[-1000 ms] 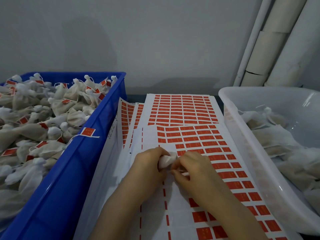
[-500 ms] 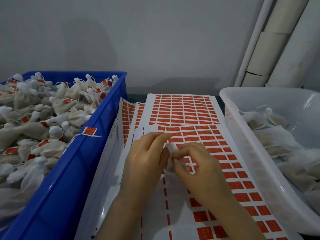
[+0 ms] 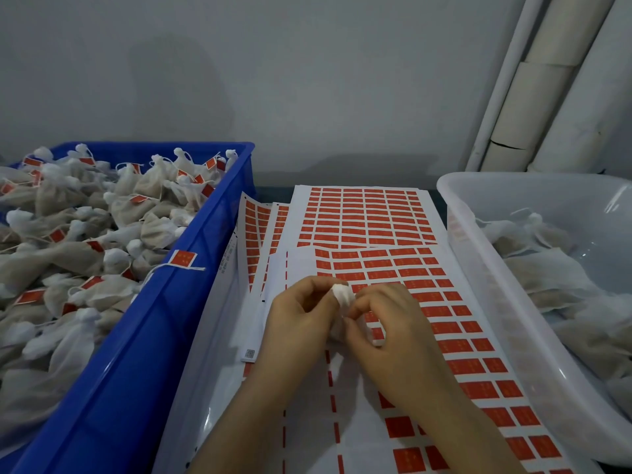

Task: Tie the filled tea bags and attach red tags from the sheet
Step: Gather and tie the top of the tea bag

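Both hands meet above the tag sheets at centre. Left hand has its fingers curled around one white tea bag, whose gathered top shows between the two hands. Right hand pinches the same bag at its neck with thumb and fingertips. One blue crate on the left holds a heap of tied, tagged bags, too many to count. One translucent white tub on the right holds untagged bags. Several overlapping sheets of red tags lie between them; at least three are distinguishable.
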Tool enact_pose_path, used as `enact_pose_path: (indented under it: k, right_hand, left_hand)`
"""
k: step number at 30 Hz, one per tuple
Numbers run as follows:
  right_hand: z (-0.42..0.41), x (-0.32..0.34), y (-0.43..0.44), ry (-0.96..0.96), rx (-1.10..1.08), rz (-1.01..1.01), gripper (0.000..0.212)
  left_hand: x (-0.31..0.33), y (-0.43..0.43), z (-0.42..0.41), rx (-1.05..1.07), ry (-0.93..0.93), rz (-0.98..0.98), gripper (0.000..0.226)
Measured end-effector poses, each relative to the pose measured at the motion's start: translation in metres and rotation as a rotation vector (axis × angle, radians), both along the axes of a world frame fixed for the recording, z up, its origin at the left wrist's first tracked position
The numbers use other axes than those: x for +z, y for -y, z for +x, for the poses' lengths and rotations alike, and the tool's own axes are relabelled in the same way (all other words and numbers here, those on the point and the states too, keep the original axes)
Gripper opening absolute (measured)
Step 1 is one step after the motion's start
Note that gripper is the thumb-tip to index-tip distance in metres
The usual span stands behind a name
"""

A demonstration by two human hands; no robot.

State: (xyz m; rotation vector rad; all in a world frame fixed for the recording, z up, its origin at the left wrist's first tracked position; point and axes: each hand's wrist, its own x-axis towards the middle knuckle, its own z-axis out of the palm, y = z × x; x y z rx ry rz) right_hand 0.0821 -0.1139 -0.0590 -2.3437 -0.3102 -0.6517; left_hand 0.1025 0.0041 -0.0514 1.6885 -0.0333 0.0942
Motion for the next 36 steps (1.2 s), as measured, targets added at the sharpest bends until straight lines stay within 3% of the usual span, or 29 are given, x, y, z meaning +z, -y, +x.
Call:
enact_pose_path:
  k: [7, 17, 19, 23, 27, 31, 36]
  right_hand:
    - [-0.002, 0.001, 0.003, -0.130, 0.041, 0.140, 0.008]
    - [-0.001, 0.009, 0.005, -0.215, 0.055, 0.364, 0.015]
    - [-0.001, 0.010, 0.008, -0.233, 0.066, 0.386, 0.013]
    - [-0.001, 0.011, 0.011, -0.262, 0.081, 0.347, 0.016]
    - [-0.001, 0.013, 0.012, -0.372, 0.158, 0.274, 0.019]
    - [0.001, 0.010, 0.013, -0.410, 0.171, 0.279, 0.009]
    - [0.002, 0.003, 0.013, -0.283, 0.090, 0.124, 0.013]
  left_hand:
    - [-0.003, 0.005, -0.001, 0.078, 0.089, 0.047, 0.018]
    - [0.000, 0.002, 0.001, 0.078, 0.048, -0.188, 0.005]
    - [-0.001, 0.001, 0.002, 0.053, 0.034, -0.201, 0.017]
    - [0.000, -0.002, 0.002, 0.060, 0.110, -0.085, 0.004]
    - [-0.005, -0.001, 0.003, 0.098, 0.196, 0.105, 0.012]
    - [-0.009, -0.002, 0.004, 0.123, 0.257, 0.259, 0.015]
    - [-0.009, -0.001, 0.005, 0.106, 0.041, 0.149, 0.015]
